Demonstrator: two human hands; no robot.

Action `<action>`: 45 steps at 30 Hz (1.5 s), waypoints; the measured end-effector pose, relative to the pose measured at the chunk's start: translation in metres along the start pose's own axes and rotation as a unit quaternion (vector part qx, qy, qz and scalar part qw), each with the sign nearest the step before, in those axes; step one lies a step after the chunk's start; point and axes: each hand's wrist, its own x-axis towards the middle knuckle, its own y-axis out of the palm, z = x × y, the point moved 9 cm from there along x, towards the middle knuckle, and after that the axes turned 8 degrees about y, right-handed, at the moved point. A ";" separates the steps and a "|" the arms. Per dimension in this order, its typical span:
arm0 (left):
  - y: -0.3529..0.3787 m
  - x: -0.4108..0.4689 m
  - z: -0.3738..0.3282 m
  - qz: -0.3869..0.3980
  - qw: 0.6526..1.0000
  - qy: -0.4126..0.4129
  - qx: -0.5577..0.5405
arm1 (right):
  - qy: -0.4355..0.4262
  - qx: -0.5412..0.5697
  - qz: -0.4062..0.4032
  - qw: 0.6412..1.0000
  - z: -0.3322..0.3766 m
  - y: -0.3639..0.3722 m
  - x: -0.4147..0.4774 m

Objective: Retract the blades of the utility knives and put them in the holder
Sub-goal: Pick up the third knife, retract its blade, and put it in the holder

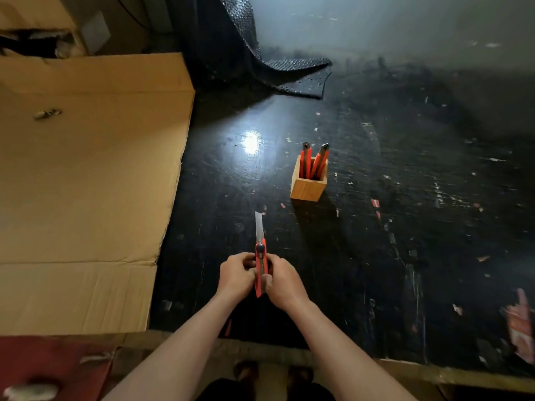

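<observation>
Both forearms reach over the dark surface; beside the flat cardboard, the left hand and right hand clamp their fingers on a red utility knife, blade out. Farther right, the wooden holder keeps two knives upright.

1. A workshop or packing area, by the look of it: the black worktop filling the centre and right of the frame is scarred, scratched and littered with scraps.
2. Flattened cardboard covers the left.
3. Dark perforated matting drapes down at upper centre.
</observation>
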 end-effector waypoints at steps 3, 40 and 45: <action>-0.001 -0.004 0.005 -0.002 0.999 -0.004 -0.039 | 0.011 0.055 -0.004 0.998 -0.004 0.002 -0.005; -0.059 0.014 -0.376 0.069 0.911 0.279 -0.298 | -0.277 0.086 -0.260 0.921 0.188 -0.359 -0.070; -0.064 0.018 -0.382 0.062 0.909 0.268 -0.312 | -0.277 0.085 -0.252 0.924 0.190 -0.360 -0.063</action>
